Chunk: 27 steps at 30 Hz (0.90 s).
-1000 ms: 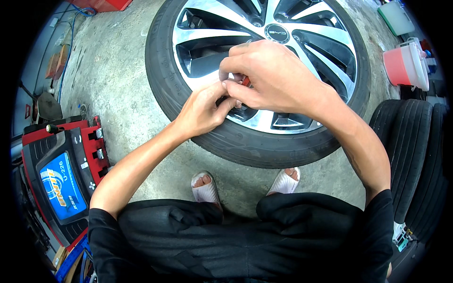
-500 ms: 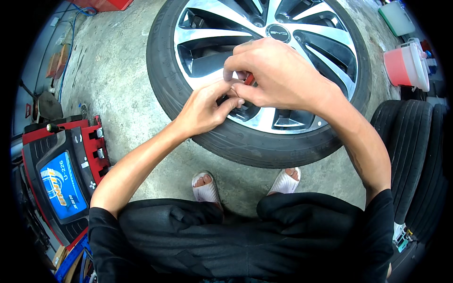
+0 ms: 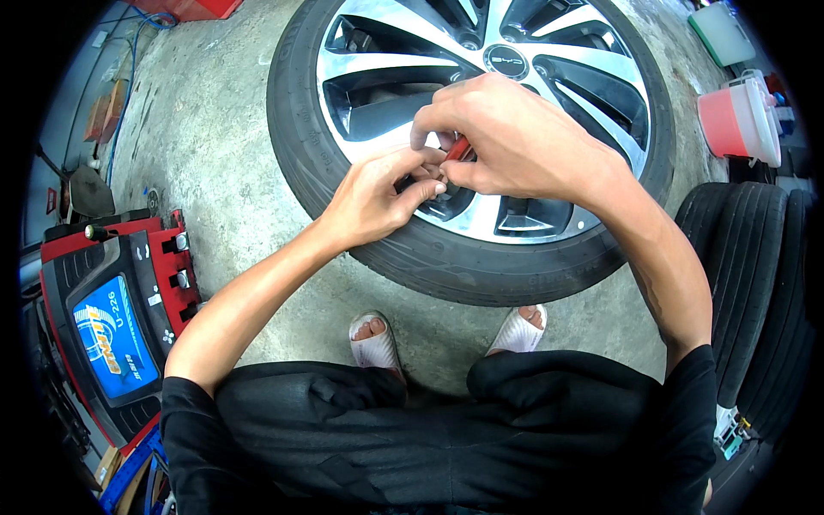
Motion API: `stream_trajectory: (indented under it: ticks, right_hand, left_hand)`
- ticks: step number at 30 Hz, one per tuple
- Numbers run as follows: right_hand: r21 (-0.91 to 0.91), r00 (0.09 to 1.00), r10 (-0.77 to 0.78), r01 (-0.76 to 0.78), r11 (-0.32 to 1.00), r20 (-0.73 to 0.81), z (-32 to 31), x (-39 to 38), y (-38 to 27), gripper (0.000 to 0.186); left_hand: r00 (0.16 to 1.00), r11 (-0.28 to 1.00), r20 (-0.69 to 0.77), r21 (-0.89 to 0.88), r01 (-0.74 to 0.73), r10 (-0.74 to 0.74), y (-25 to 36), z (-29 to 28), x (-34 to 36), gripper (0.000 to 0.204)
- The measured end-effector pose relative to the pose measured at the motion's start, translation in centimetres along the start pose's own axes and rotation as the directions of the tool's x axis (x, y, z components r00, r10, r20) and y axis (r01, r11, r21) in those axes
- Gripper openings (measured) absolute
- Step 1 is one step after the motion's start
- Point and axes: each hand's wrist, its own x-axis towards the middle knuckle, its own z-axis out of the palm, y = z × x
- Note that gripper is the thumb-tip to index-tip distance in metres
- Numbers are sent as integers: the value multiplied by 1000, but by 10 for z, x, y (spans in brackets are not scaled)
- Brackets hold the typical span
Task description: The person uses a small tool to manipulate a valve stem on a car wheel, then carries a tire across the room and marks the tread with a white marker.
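A car wheel lies flat on the floor before me, with a black tyre [image 3: 481, 273] around a silver and black alloy rim [image 3: 390, 62]. Over the rim's near edge my two hands meet. My right hand [image 3: 515, 142] is closed on a small red tool [image 3: 460, 149], whose tip is hidden by the fingers. Thumb and fingers of my left hand [image 3: 378, 190] are pinched together right beside it, around something too small and covered to make out. Below the fingertips is a dark gap between the spokes.
To the left stands a red and black machine [image 3: 116, 335] with a blue panel. Several tyres [image 3: 730, 275] stand at the right, below a pink-and-white bucket [image 3: 740, 120]. A white container [image 3: 723, 34] is at the far right. My sandalled feet [image 3: 375, 339] are close to the wheel.
My right hand has shifted slightly to the right and turned a little, so more of the red tool shows. My left hand stays almost in place; the wheel has not moved.
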Motion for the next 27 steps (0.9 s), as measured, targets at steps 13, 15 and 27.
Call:
stream_trajectory:
  ticks: [13,15,27]
  right_hand:
    - [-2,1000,5,-5,1000,5,0,-1,-2,30]
    - [-1,1000,14,-14,1000,12,0,-1,-3,30]
    - [-29,1000,-19,19,999,-15,3,-2,-5,28]
  left_hand:
    - [1000,1000,13,12,26,-26,7,-1,1,29]
    - [1000,999,9,20,27,-27,6,-1,1,29]
    - [993,995,77,42,85,-88,14,-6,2,30]
